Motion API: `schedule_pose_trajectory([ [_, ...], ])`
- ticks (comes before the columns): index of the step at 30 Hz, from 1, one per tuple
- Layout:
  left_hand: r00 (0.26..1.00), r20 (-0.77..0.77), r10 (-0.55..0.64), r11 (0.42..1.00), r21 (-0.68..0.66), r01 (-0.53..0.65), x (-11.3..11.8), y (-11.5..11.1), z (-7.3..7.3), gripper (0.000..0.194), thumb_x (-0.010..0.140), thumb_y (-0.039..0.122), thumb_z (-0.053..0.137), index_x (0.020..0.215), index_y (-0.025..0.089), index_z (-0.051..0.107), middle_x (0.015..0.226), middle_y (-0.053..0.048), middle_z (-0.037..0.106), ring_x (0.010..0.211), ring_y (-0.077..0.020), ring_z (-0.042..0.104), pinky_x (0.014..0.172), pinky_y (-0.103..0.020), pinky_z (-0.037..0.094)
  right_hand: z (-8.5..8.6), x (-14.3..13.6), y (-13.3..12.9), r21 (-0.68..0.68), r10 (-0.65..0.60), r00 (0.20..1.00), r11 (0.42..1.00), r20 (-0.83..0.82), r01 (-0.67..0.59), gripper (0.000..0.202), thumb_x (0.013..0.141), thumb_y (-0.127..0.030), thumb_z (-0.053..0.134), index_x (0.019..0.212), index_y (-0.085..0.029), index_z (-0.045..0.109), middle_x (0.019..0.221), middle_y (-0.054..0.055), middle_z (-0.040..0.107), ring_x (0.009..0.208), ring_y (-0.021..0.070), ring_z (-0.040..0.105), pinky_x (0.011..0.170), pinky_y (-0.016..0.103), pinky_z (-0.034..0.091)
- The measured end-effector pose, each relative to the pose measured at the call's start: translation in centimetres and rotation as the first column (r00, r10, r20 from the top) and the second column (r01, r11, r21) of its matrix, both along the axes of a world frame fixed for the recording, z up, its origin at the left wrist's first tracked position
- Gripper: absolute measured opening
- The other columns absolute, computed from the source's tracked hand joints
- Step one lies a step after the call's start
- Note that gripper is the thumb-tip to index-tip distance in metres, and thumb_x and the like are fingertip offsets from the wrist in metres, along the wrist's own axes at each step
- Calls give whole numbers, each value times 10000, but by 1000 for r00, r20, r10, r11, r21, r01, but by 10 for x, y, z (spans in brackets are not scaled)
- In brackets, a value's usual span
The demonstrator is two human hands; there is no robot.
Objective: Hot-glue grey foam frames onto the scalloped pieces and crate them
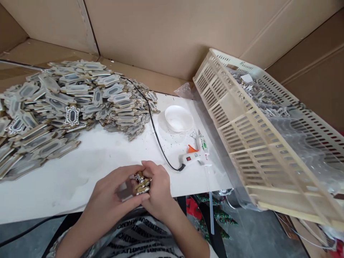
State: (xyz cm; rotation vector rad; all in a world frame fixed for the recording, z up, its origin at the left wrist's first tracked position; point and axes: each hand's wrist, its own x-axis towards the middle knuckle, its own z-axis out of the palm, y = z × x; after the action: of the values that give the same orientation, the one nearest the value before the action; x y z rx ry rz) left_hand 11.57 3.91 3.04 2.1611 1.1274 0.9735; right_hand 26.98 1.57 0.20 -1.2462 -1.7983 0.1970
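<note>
Both hands meet at the table's front edge around small ornate gold-and-white pieces point(143, 183). My left hand point(111, 195) curves round their left side, with its fingers and thumb reaching to the right. My right hand point(158, 190) closes on their right side. The pieces are partly hidden between the fingers, so how many there are cannot be told. A large heap of flat ornate frames point(80, 96) with grey centres spreads over the left of the white table point(80, 172).
A white glue gun point(192, 157) with an orange trigger lies right of my hands, its black cord running back to the heap. Behind it are a white bowl point(178, 118) and a glue tube point(203, 143). A cream plastic crate point(242, 132) of parts stands right; cardboard walls rise behind.
</note>
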Motion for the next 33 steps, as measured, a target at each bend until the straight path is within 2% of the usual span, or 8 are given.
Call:
schedule_pose_trajectory([
  [3,1000,4,7,1000,-6,-7,0,5,3,329,929,581,616,1107,306,647,1002,50,759,834,-122,735,750,-177,598,1,5,4,55,29,997,998,73,-33,449,946,-258,447,1375,-131,400,924,57,759,742,203,685,701,325,486],
  [8,998,17,-57,998,-6,57,-2,9,4,182,947,438,626,1020,273,654,932,34,732,786,-127,709,699,-191,581,6,12,6,43,64,982,996,175,-73,463,953,-172,434,1406,-102,371,1047,110,757,789,212,676,704,339,479],
  [12,986,-45,-160,987,21,161,-5,10,3,122,979,320,570,1043,258,653,982,3,695,813,-120,696,691,-173,557,8,14,3,-45,123,974,992,190,-116,546,949,-154,439,1475,-104,303,1018,98,744,808,232,659,730,355,501],
  [16,975,-90,-205,977,36,209,-8,9,2,151,986,289,544,1078,261,661,1023,-17,680,831,-127,683,675,-172,544,7,22,-2,-169,181,972,973,150,-155,642,979,-188,459,1558,-131,189,1063,101,713,913,245,648,814,371,546],
  [20,972,-182,-151,975,133,176,-16,6,-1,180,1004,273,509,1089,273,668,1035,-18,677,849,-136,693,764,-205,565,8,33,-6,-268,162,977,956,139,-120,488,989,-190,526,1461,-142,410,1136,121,687,1032,258,611,924,406,555],
  [23,968,-236,-84,963,232,140,-24,4,-6,193,1006,241,504,1103,270,668,1042,-21,685,873,-152,696,808,-250,578,9,39,-9,-286,128,983,954,135,-85,374,984,-174,550,1356,-138,532,1174,125,680,1086,260,582,980,422,550],
  [29,963,-270,-29,951,288,110,-34,-4,-15,277,967,121,498,1081,290,684,1080,50,692,952,-169,685,912,-346,578,10,44,-21,-218,-28,980,973,196,71,347,970,-138,557,1316,-147,577,1185,131,694,1070,249,620,934,396,577],
  [33,961,-273,-36,941,314,124,-31,-8,-16,261,956,106,512,1026,274,700,1034,24,710,912,-174,690,891,-356,598,8,48,-26,-157,-120,954,973,275,168,274,993,-145,522,1249,-169,618,1114,107,731,932,237,657,817,380,594],
])
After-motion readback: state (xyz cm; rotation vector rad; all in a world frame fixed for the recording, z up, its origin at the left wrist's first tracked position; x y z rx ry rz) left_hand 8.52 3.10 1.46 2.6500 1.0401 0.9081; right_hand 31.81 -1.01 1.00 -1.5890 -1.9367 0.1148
